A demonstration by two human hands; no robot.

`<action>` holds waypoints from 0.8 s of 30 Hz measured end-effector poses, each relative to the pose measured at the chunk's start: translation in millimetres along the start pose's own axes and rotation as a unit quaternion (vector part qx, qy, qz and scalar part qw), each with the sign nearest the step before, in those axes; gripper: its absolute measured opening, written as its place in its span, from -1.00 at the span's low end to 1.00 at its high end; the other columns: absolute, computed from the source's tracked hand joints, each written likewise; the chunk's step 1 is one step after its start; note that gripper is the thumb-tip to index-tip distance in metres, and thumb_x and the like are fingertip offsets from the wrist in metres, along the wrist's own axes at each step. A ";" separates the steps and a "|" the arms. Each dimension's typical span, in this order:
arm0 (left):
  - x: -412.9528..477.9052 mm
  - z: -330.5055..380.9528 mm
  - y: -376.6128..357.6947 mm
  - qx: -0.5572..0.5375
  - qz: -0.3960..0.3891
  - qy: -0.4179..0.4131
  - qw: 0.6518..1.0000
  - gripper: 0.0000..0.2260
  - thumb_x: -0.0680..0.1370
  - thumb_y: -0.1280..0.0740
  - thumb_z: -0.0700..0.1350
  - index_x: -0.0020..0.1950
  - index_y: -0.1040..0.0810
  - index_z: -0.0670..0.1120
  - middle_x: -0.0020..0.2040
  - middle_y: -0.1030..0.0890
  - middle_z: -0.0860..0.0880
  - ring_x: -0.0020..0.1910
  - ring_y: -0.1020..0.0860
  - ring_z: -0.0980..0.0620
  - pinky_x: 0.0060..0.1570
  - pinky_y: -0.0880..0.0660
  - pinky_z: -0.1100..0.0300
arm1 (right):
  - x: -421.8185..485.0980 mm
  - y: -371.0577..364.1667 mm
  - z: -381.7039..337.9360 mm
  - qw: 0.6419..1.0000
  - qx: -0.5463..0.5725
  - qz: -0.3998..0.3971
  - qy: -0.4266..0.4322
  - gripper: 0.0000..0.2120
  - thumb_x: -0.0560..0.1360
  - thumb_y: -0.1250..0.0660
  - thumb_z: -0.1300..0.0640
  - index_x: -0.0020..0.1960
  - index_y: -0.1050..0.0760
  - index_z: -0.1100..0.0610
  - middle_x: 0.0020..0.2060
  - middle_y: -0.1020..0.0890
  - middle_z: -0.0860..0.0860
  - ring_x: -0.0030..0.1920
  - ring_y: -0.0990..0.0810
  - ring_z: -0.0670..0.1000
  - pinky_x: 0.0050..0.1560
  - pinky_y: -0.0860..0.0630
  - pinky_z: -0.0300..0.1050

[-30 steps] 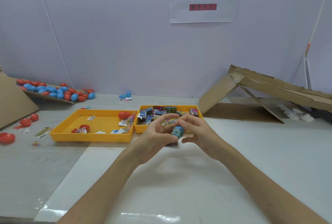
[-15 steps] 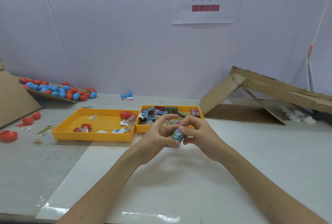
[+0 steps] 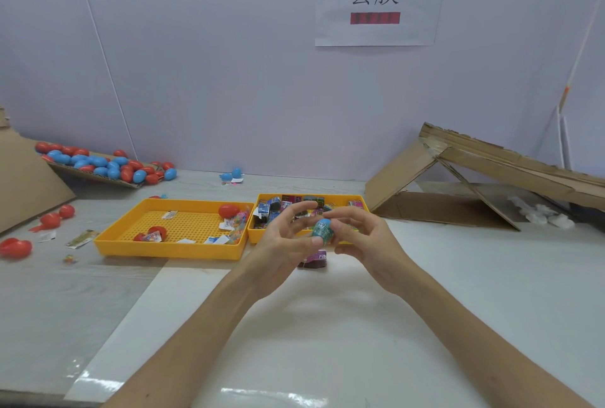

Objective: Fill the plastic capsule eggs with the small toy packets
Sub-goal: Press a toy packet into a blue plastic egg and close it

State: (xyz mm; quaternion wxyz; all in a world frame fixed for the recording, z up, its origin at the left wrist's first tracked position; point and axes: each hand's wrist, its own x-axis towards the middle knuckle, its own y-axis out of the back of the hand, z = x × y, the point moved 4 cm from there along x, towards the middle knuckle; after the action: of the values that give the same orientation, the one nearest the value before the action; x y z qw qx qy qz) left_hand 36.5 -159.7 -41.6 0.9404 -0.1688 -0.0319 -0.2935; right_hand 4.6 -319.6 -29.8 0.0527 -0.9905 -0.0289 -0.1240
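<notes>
Head camera looks down on both hands raised a little above the worktop (image 3: 327, 325), just in front of the right yellow tray (image 3: 358, 200). Between them is a blue capsule egg (image 3: 322, 229) with print on its surface. Whether that print is a wrap or a packet showing through, I cannot tell. The right hand (image 3: 366, 244) has a narrow grip, fingers and thumb curled round the egg's far side. The left hand (image 3: 284, 237) pinches it with the thumb low against the shell, while its upper fingers fan out loosely. A small purple packet (image 3: 314, 258) lies on the worktop directly under the hands. The toy packets (image 3: 278, 208) are heaped in the tray behind, and the left yellow tray (image 3: 170, 252) holds a red egg (image 3: 228, 210) and some scraps. A pile of red and blue eggs (image 3: 104, 163) sits well apart at the far left. My worry is the hold itself. The shell looks smooth and round, pinched only at the fingertips, so an uneven squeeze could shoot it out and send it rolling. If the halves are being pressed together, a packet edge caught in the seam would keep the egg from closing, and forcing it could pop the halves apart and spill the contents.
</notes>
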 end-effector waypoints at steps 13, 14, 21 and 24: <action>-1.7 2.8 -2.4 -0.011 -0.031 -0.001 0.999 -0.44 0.38 -0.47 -0.36 0.34 -0.51 -0.03 0.17 -0.64 -0.09 0.12 -0.65 -0.18 0.12 -0.61 0.07 | 0.2 -0.2 -1.0 0.999 0.042 -0.031 0.013 -0.70 0.36 -0.50 0.21 0.03 -0.59 0.33 -0.09 -0.72 0.06 -0.09 -0.71 0.09 -0.12 -0.64 -0.13; -1.5 2.5 -2.1 -0.011 -0.031 -0.001 0.999 -0.45 0.38 -0.47 -0.36 0.33 -0.52 -0.02 0.16 -0.64 -0.08 0.11 -0.66 -0.17 0.10 -0.61 0.08 | 0.2 -0.4 -1.0 0.998 0.047 -0.034 0.011 -0.71 0.37 -0.48 0.23 0.04 -0.59 0.34 -0.09 -0.71 0.08 -0.10 -0.71 0.09 -0.12 -0.64 -0.13; -1.1 2.0 -4.6 0.043 -0.026 -0.024 0.998 -0.48 0.35 -0.49 -0.36 0.24 -0.57 0.01 0.12 -0.67 -0.02 0.14 -0.65 -0.17 0.11 -0.61 -0.01 | -0.1 -0.5 -2.1 0.999 0.027 -0.022 -0.004 -0.76 0.43 -0.45 0.04 -0.02 -0.61 0.20 -0.14 -0.66 0.14 -0.21 -0.65 0.07 -0.22 -0.60 -0.13; -2.3 1.5 -5.8 0.071 -0.031 -0.027 0.997 -0.47 0.34 -0.50 -0.37 0.26 -0.54 -0.04 0.12 -0.65 -0.05 0.13 -0.65 -0.14 0.05 -0.64 -0.04 | -0.4 -0.9 -0.2 1.000 0.004 -0.024 0.006 -0.83 0.38 -0.52 0.08 -0.11 -0.61 0.13 -0.16 -0.65 0.12 -0.20 -0.67 0.13 -0.21 -0.62 -0.11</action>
State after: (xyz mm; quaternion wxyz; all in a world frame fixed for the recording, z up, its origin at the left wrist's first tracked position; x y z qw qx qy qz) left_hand 31.4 -162.4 -38.8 0.9394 -0.1084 -0.0828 -0.3146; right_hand 4.2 -318.8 -29.6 0.0541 -0.9884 -0.0529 -0.1314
